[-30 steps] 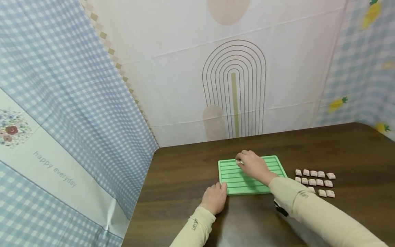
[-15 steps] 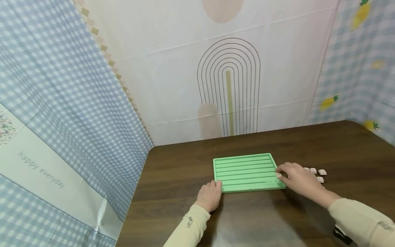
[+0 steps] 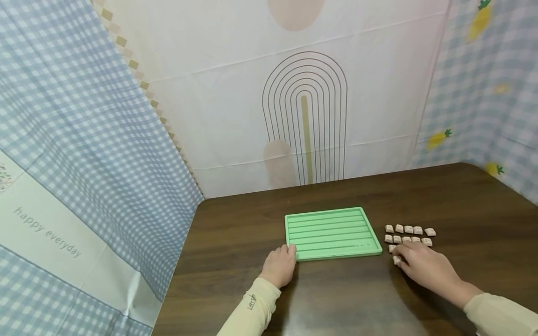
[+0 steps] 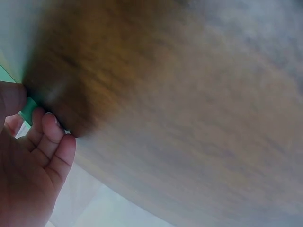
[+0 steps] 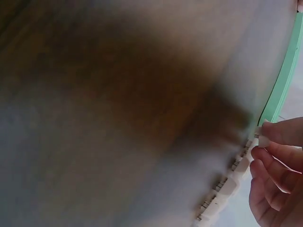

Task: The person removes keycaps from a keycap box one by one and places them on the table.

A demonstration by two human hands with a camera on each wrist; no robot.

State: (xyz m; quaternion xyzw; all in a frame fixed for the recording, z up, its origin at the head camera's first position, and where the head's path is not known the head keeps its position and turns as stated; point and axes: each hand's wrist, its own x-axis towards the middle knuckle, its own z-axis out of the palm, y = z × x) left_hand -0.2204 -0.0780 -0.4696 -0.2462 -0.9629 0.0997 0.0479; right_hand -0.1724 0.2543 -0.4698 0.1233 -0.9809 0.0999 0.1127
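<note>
A shallow green tray (image 3: 328,233) with raised ridges lies on the table. My left hand (image 3: 279,266) grips its near left corner, and in the left wrist view the thumb and fingers pinch the green edge (image 4: 29,111). To the right of the tray, my right hand (image 3: 426,263) pinches a small white keycap (image 3: 397,260) between thumb and fingertip. The same keycap (image 5: 263,141) shows in the right wrist view. Rows of similar keycaps (image 3: 406,240) sit just beyond and under the right hand, which hides some of them.
The dark wooden table (image 3: 336,298) runs back to a white patterned cloth (image 3: 218,116). A blue checked cloth (image 3: 109,154) hangs along the left side, and another checked cloth (image 3: 496,107) hangs at the right.
My right hand has moved from above the tray rightward and nearer me, carrying a keycap to the near side of the rows. The left hand stays on the tray corner. The head view shifts slightly.
</note>
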